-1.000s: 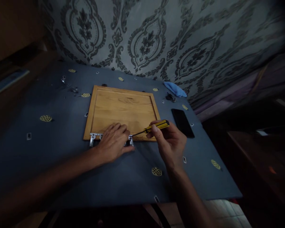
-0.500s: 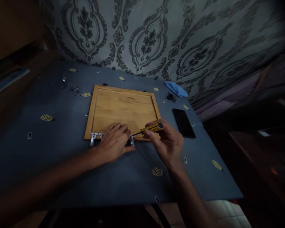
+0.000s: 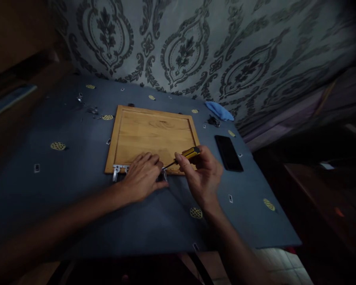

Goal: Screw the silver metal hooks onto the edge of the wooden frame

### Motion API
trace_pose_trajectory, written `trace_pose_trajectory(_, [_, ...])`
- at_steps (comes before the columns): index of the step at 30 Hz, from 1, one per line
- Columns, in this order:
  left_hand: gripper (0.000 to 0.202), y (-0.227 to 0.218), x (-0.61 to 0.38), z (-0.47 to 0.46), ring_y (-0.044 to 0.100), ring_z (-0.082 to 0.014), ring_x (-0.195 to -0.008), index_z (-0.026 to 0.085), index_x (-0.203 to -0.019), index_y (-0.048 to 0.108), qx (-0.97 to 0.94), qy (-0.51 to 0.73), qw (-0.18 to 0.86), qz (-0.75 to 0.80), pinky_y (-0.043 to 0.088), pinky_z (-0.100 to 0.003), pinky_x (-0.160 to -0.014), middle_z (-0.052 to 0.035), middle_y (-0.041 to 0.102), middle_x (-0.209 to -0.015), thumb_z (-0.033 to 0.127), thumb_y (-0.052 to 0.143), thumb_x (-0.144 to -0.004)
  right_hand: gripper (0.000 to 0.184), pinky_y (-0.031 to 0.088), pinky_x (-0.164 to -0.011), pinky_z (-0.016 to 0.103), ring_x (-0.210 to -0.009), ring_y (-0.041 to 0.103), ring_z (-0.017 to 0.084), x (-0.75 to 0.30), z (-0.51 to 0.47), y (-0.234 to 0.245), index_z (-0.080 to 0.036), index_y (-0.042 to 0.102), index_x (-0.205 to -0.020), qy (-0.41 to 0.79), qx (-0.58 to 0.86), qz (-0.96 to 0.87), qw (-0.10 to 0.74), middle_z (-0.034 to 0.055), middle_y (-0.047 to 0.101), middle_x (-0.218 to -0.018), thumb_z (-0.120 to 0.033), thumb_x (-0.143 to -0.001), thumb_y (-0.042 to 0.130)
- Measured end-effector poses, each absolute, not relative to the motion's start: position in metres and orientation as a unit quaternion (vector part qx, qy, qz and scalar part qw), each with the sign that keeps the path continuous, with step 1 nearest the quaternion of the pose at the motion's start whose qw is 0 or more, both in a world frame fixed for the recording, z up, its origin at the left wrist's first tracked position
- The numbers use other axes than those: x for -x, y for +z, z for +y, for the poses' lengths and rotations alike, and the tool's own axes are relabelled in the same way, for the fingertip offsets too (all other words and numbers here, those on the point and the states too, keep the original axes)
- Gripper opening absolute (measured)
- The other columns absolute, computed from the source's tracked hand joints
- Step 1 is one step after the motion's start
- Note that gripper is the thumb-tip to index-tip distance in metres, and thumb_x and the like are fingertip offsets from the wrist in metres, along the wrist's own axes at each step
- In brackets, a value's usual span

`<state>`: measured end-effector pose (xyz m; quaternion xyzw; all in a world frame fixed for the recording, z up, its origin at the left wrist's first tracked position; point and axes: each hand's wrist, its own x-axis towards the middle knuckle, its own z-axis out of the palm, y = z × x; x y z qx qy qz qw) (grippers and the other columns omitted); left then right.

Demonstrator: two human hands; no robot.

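Observation:
A wooden cabinet door panel (image 3: 154,134) lies flat on a blue cloth-covered table (image 3: 77,198). A metal hinge (image 3: 117,170) sticks out at its near left edge, and a second hinge (image 3: 163,174) sits at the near edge by my fingers. My left hand (image 3: 142,177) rests over the panel's near edge, fingers curled down around that second hinge. My right hand (image 3: 200,176) grips a yellow and black screwdriver (image 3: 187,154), with its tip pointing down-left at the second hinge.
A black phone (image 3: 228,152) lies right of the panel. A blue cloth (image 3: 219,111) and a small dark object (image 3: 213,121) sit at the far right by the patterned wall. Small metal parts (image 3: 90,110) are scattered at the far left. The table's near edge is close.
My right hand and the screwdriver have shifted left, closer to the hinge, and the handle has swung more upright. My left hand has stayed in place.

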<state>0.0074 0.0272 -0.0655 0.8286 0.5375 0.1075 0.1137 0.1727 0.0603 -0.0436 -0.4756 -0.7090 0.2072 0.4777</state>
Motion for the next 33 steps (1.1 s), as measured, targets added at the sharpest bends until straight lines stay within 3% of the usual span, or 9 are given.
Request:
trace_pose_trajectory(4, [0.041, -0.067, -0.007, 0.026, 0.059, -0.0292, -0.106, 0.014, -0.103, 0.066, -0.828, 0.121, 0.111, 0.536, 0.049, -0.043, -0.092, -0.0089, 0.066, -0.106, 0.052, 0.072, -0.088, 0.016, 0.045, -0.053, 0.026, -0.056, 0.054, 0.012, -0.177, 0.063, -0.039, -0.023, 0.066, -0.087, 0.296, 0.455, -0.695, 0.471, -0.0047, 0.057, -0.069, -0.036, -0.086, 0.074])
trace_pose_trajectory(7, [0.041, -0.067, -0.007, 0.026, 0.059, -0.0305, -0.109, 0.014, -0.104, 0.066, -0.826, 0.126, 0.118, 0.536, 0.048, -0.044, -0.094, -0.01, 0.066, -0.109, 0.051, 0.073, -0.089, 0.022, 0.05, -0.057, 0.026, -0.061, 0.058, 0.012, -0.186, 0.066, -0.03, -0.023, 0.072, -0.105, 0.362, 0.421, -0.717, 0.422, -0.003, 0.061, -0.076, -0.036, -0.087, 0.074])
trace_pose_trajectory(11, [0.042, -0.067, -0.007, 0.027, 0.059, -0.0317, -0.111, 0.013, -0.106, 0.067, -0.825, 0.116, 0.125, 0.538, 0.048, -0.045, -0.096, -0.0114, 0.066, -0.111, 0.051, 0.073, -0.088, 0.015, 0.055, -0.062, 0.028, -0.068, 0.063, 0.013, -0.194, 0.067, -0.024, -0.022, 0.075, -0.089, 0.401, 0.391, -0.738, 0.377, 0.0026, 0.068, -0.09, -0.036, -0.088, 0.074])
trace_pose_trajectory(16, [0.044, -0.067, -0.007, 0.026, 0.06, -0.031, -0.111, 0.013, -0.106, 0.067, -0.828, 0.115, 0.112, 0.538, 0.049, -0.045, -0.095, -0.0105, 0.066, -0.11, 0.053, 0.072, -0.088, 0.014, 0.056, -0.062, 0.029, -0.067, 0.065, 0.014, -0.193, 0.067, -0.029, -0.022, 0.073, -0.083, 0.356, 0.398, -0.744, 0.402, 0.0031, 0.07, -0.088, -0.034, -0.09, 0.071])
trace_pose_trajectory(26, [0.046, -0.066, -0.008, 0.027, 0.059, -0.0311, -0.11, 0.013, -0.107, 0.067, -0.829, 0.096, 0.114, 0.539, 0.049, -0.044, -0.095, -0.0106, 0.066, -0.109, 0.055, 0.07, -0.089, 0.013, 0.049, -0.057, 0.031, -0.065, 0.064, 0.016, -0.185, 0.062, -0.039, -0.021, 0.069, -0.087, 0.227, 0.426, -0.766, 0.424, 0.0014, 0.066, -0.079, -0.032, -0.092, 0.069])
trace_pose_trajectory(30, [0.045, -0.065, -0.007, 0.027, 0.059, -0.0311, -0.11, 0.013, -0.106, 0.067, -0.828, 0.098, 0.116, 0.54, 0.049, -0.044, -0.095, -0.0105, 0.066, -0.109, 0.054, 0.071, -0.089, 0.014, 0.049, -0.059, 0.031, -0.065, 0.064, 0.015, -0.187, 0.064, -0.029, -0.021, 0.07, -0.083, 0.257, 0.398, -0.78, 0.408, 0.0013, 0.066, -0.077, -0.032, -0.092, 0.07])
trace_pose_trajectory(33, [0.043, -0.066, -0.006, 0.027, 0.059, -0.0309, -0.109, 0.013, -0.104, 0.067, -0.827, 0.1, 0.118, 0.54, 0.049, -0.044, -0.094, -0.0102, 0.065, -0.109, 0.053, 0.071, -0.089, 0.011, 0.052, -0.059, 0.03, -0.062, 0.064, 0.014, -0.189, 0.066, -0.017, -0.022, 0.071, -0.085, 0.29, 0.38, -0.743, 0.469, 0.0004, 0.067, -0.08, -0.032, -0.09, 0.072])
